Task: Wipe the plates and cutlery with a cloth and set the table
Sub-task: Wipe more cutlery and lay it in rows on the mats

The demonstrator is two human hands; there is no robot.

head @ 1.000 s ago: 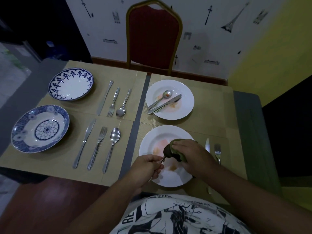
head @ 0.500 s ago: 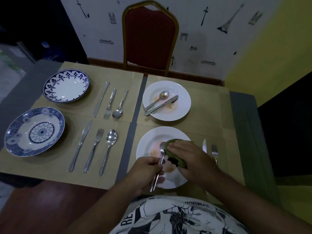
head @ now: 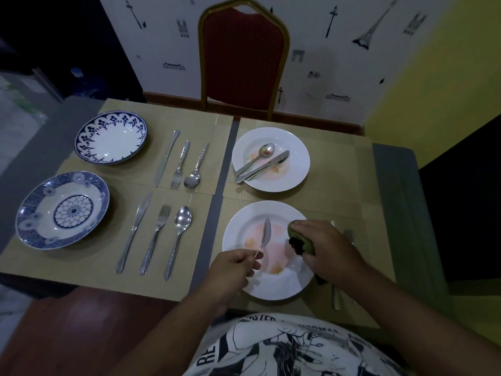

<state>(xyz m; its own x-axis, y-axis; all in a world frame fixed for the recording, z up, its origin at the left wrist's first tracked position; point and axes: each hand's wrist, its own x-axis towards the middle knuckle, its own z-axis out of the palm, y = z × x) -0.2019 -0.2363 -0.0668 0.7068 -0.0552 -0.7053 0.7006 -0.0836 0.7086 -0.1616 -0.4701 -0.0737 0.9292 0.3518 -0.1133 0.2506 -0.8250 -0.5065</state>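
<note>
The spoon is pinched by its handle between the thumb and curled fingers of the left hand; its bowl stands edge-on just beyond that hand, raised over the near white plate. The right hand curls round a bunched green cloth, which sits at the right side of the same plate, apart from the spoon; orange-pink smears mark the plate between the two hands.

Just outside the right hand lie a fork and a knife, both largely hidden by the hand and wrist. Beyond both hands sits the far white plate, also smeared, carrying a second spoon and a second knife laid side by side.

To the left of the left hand, on tan placemats, a clean spoon, fork and knife lie in a row; beyond them is another such row. Further left still are two blue-patterned plates, one nearer and one farther. A grey strip of the desk shows between the mats; a red chair stands at the far edge.
</note>
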